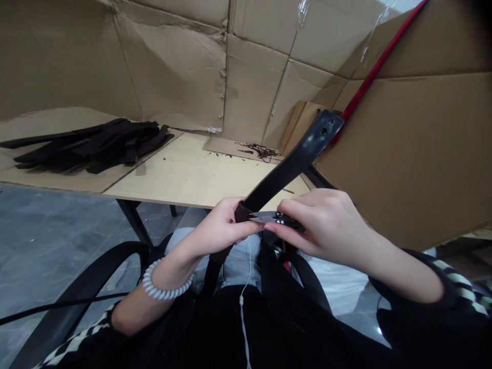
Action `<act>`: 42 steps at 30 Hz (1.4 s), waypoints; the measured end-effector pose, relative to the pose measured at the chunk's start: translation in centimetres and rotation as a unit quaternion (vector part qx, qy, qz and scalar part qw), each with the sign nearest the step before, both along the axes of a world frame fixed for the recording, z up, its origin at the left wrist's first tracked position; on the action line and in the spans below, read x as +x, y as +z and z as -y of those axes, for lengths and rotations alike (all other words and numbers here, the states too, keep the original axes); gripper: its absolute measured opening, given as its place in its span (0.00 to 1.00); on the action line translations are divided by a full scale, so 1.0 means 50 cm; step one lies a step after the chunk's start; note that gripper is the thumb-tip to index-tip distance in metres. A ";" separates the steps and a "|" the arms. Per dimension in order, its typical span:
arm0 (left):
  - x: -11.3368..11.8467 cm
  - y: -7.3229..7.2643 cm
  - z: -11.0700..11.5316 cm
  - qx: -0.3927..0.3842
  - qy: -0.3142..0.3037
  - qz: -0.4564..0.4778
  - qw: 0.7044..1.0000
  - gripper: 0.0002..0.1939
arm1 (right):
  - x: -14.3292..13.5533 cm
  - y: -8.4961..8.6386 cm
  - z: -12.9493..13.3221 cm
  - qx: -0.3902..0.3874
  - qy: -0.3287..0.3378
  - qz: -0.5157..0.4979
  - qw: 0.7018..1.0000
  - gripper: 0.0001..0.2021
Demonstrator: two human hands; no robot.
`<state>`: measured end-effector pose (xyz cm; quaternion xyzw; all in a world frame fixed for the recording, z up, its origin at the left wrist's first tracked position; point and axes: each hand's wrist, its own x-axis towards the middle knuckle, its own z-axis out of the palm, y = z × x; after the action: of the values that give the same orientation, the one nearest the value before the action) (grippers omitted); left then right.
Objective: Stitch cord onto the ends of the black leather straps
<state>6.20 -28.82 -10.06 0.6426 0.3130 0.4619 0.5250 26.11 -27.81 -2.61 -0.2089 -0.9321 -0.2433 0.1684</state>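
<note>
A dark flat strap [290,166] with holes at its upper end slants up to the right from my left hand [221,225]. That hand is closed around its lower part, where a dark brown sleeve [242,212] wraps the strap. My right hand [321,223] pinches small metal snips [269,217] between thumb and fingers. The tips of the snips touch or nearly touch the brown sleeve, beside my left thumb. Whether the tips hold a thread is too small to tell.
A pile of dark strips [103,143] lies on the left of the table [172,177]. Tangled dark cord [263,151] lies at its back edge. Cardboard walls [177,66] stand behind and on the right. Chair armrests flank my lap.
</note>
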 end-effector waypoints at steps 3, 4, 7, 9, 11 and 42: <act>0.000 0.002 0.000 0.004 -0.003 0.002 1.000 0.08 | -0.002 0.001 -0.001 0.005 0.012 -0.002 1.000 0.21; 0.000 0.003 0.000 0.004 -0.003 0.005 1.000 0.08 | -0.002 0.001 -0.001 0.007 0.017 -0.004 1.000 0.21; 0.000 0.005 0.001 0.002 -0.007 0.013 1.000 0.09 | -0.003 0.001 -0.002 0.011 0.027 -0.007 1.000 0.21; 0.001 0.005 0.001 -0.003 -0.009 0.017 1.000 0.09 | -0.002 0.000 -0.002 0.010 0.034 -0.010 0.999 0.21; 0.001 0.004 0.001 -0.008 -0.012 0.023 1.000 0.09 | -0.001 -0.002 -0.003 0.005 0.038 -0.012 0.999 0.21; 0.006 0.007 0.003 -0.011 -0.011 0.027 1.000 0.07 | 0.015 -0.003 -0.007 -0.157 -0.015 -0.033 0.987 0.20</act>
<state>6.52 -28.95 -9.71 0.6278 0.2966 0.4700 0.5450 26.88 -27.45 -2.75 -0.2552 -0.9493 -0.0890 0.1606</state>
